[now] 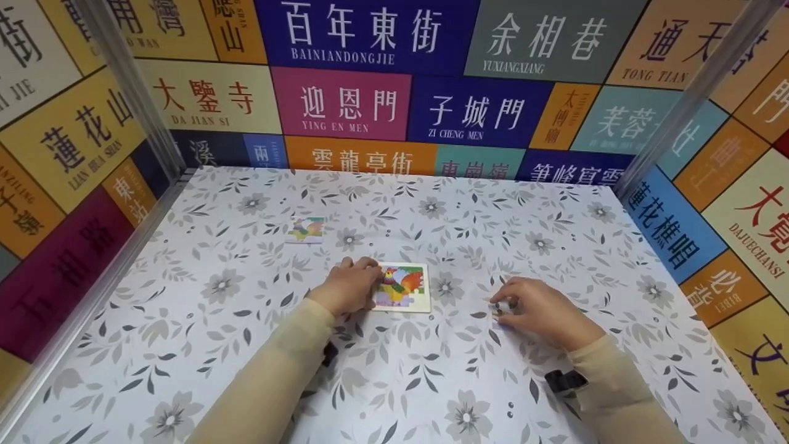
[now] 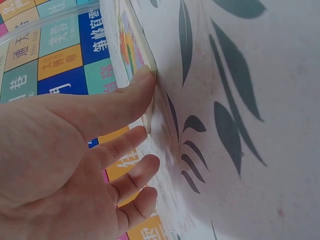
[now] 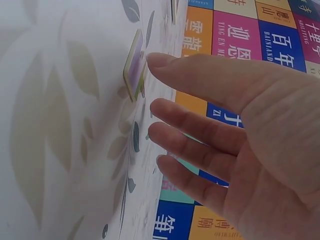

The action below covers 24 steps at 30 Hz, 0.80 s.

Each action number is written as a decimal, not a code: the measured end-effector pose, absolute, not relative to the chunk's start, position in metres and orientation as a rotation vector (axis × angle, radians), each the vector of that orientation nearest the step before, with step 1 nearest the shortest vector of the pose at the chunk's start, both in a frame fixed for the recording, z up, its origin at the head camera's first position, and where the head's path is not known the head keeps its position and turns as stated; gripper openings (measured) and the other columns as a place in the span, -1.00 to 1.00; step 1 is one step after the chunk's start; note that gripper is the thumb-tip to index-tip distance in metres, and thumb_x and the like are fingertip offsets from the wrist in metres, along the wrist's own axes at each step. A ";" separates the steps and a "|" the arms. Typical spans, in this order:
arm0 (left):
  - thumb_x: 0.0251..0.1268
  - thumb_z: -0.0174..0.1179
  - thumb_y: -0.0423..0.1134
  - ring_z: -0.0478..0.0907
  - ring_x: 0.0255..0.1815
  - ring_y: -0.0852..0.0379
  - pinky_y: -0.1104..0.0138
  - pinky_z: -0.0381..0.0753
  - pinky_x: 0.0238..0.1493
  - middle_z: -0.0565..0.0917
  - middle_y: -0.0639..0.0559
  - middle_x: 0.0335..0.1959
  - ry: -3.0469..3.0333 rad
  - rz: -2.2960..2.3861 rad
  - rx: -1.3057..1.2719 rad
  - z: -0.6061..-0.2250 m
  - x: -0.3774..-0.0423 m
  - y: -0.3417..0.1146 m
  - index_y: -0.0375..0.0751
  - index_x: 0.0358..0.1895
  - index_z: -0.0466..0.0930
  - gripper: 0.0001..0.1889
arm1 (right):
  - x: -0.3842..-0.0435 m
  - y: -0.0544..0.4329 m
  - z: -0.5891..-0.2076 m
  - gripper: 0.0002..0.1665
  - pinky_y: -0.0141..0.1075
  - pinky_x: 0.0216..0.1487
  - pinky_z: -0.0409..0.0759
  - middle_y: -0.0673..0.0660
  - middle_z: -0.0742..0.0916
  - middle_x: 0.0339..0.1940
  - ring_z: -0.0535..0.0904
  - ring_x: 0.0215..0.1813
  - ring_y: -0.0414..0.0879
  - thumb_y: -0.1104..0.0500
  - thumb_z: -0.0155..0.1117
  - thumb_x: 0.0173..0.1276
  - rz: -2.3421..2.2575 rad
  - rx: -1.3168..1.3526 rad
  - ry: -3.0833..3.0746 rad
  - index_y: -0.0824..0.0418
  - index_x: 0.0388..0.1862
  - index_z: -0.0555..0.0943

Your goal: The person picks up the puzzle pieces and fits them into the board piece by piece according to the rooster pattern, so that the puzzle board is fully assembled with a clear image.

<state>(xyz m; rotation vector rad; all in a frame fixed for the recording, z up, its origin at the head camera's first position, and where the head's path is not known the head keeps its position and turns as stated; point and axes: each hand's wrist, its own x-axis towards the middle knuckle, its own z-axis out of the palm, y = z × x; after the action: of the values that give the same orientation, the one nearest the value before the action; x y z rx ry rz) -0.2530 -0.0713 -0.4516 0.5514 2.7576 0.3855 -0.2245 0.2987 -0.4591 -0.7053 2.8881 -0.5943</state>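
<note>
A small framed jigsaw puzzle (image 1: 402, 288) with a colourful rooster picture lies on the patterned table in front of me. My left hand (image 1: 350, 285) grips its left side, and in the left wrist view the thumb (image 2: 143, 75) rests on the frame's edge. To the right, my right hand (image 1: 536, 308) bends its thumb and index finger toward each other around a small puzzle piece. Purple shows on top of that puzzle piece (image 3: 134, 67) in the right wrist view, close over the table at the thumb tip. The right index finger is hidden there behind the thumb.
A second patch of joined puzzle pieces (image 1: 306, 230) lies farther back on the left. The tabletop (image 1: 394, 370) has a grey floral print. Colourful panels (image 1: 345, 102) with Chinese lettering stand behind and on both sides, with clear corner posts.
</note>
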 end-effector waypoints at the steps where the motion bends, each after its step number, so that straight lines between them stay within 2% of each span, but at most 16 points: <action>1: 0.29 0.42 -0.26 0.28 0.48 -0.20 -0.11 0.29 0.51 0.35 -0.04 0.55 2.757 0.391 0.547 -0.451 -0.253 -0.071 -0.02 0.39 0.54 -0.42 | -0.224 0.300 -0.459 -0.62 -0.24 -0.14 0.59 0.03 0.74 -0.19 0.60 -0.22 -0.10 0.16 0.59 0.16 -0.603 -0.703 2.883 0.12 0.00 0.79; 8: 0.28 0.42 -0.27 0.28 0.48 -0.19 -0.09 0.28 0.52 0.36 -0.02 0.56 2.758 0.417 0.533 -0.449 -0.255 -0.070 0.01 0.37 0.56 -0.43 | -0.225 0.305 -0.455 -0.61 -0.29 -0.19 0.57 0.04 0.74 -0.24 0.62 -0.24 -0.07 0.17 0.61 0.14 -0.621 -0.784 2.867 0.15 -0.01 0.79; 16: 0.29 0.41 -0.28 0.27 0.50 -0.19 -0.12 0.24 0.54 0.36 -0.04 0.55 2.749 0.428 0.529 -0.447 -0.256 -0.070 0.00 0.37 0.56 -0.44 | -0.223 0.307 -0.452 -0.60 -0.24 -0.13 0.61 0.02 0.79 -0.19 0.64 -0.20 -0.08 0.22 0.61 0.10 -0.613 -0.780 2.848 0.15 -0.03 0.78; 24: 0.27 0.44 -0.26 0.34 0.40 -0.26 -0.15 0.35 0.44 0.40 -0.08 0.51 2.780 0.407 0.595 -0.451 -0.252 -0.072 -0.07 0.29 0.60 -0.49 | -0.218 0.301 -0.455 -0.71 -0.23 -0.16 0.61 -0.12 0.78 -0.29 0.64 -0.29 -0.20 0.21 0.57 0.11 -0.559 -0.602 2.850 -0.05 -0.16 0.79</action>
<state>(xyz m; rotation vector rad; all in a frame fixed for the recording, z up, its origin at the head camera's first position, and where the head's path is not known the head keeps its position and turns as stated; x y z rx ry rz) -0.2523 -0.0722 -0.4511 0.5952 2.7801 0.4074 -0.2178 0.3010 -0.4554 -0.6020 2.8504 -0.5590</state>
